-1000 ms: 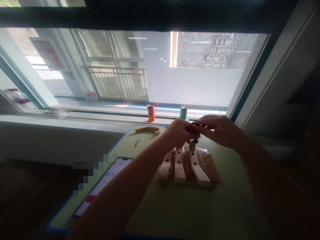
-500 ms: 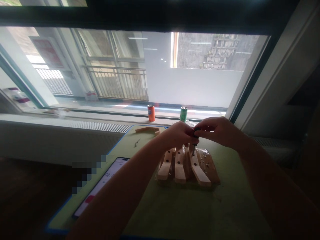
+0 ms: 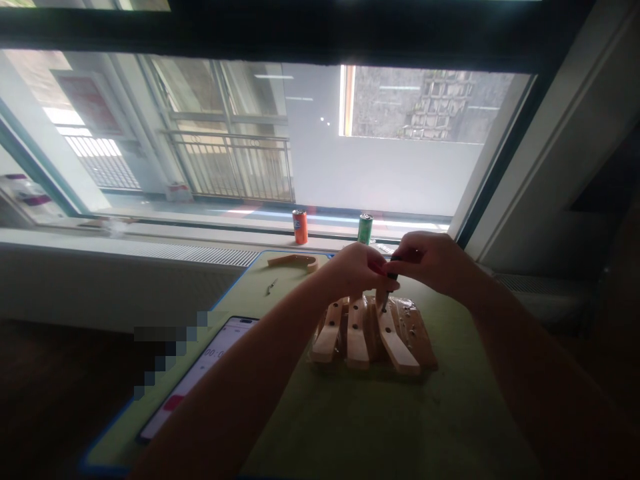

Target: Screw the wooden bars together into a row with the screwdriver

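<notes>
A small dark-handled screwdriver (image 3: 393, 270) stands nearly upright, its tip on a dark hole in the rightmost pale wooden piece (image 3: 399, 350). My right hand (image 3: 434, 257) pinches the top of its handle. Closed around the lower part of the handle is my left hand (image 3: 361, 265); its fingertips are partly hidden. Two more bent wooden pieces, one on the left (image 3: 327, 341) and one in the middle (image 3: 357, 343), lie alongside, each with dark round holes. All three rest on a brown board (image 3: 426, 347) with clear plastic film. Several small screws (image 3: 411, 320) lie on its right side.
A curved wooden piece (image 3: 295, 260) and a small metal item (image 3: 271, 287) lie on the green mat (image 3: 350, 420). A phone (image 3: 200, 373) is partly behind my left forearm. An orange can (image 3: 300, 227) and a green can (image 3: 365, 229) stand by the window.
The view has shifted slightly. Both hands stay on the screwdriver, which leans a little more, with its tip on the same wooden piece.
</notes>
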The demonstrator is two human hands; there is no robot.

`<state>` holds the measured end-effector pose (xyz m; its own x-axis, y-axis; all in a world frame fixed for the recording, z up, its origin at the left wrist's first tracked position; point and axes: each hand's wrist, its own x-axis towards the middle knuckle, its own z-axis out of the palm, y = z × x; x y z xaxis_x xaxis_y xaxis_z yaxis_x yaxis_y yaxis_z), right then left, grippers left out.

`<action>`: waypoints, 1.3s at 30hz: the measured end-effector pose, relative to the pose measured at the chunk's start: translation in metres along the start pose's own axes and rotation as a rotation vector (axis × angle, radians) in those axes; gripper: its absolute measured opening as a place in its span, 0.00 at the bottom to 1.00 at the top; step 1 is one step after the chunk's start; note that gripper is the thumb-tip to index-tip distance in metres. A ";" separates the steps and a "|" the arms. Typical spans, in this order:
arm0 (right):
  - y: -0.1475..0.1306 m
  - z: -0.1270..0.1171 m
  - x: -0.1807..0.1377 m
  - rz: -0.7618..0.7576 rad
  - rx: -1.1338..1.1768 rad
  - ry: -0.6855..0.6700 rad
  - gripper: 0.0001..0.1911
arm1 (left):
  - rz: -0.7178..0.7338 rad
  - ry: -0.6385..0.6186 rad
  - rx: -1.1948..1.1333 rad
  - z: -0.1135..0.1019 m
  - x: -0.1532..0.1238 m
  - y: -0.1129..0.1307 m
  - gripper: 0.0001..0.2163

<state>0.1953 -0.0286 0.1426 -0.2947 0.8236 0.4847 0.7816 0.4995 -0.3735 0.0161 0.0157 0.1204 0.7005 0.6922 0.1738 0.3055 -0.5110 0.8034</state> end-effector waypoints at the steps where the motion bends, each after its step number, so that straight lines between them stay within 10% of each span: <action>1: -0.001 0.000 0.000 0.000 -0.011 0.018 0.14 | 0.013 0.024 0.017 0.000 0.001 0.000 0.15; 39: 0.000 -0.006 0.003 -0.165 -0.254 -0.065 0.14 | -0.004 0.013 -0.123 0.006 0.008 -0.013 0.10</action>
<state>0.1975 -0.0281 0.1486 -0.4572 0.7564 0.4678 0.8304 0.5514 -0.0800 0.0220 0.0247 0.1078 0.6906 0.7011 0.1778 0.2261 -0.4428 0.8676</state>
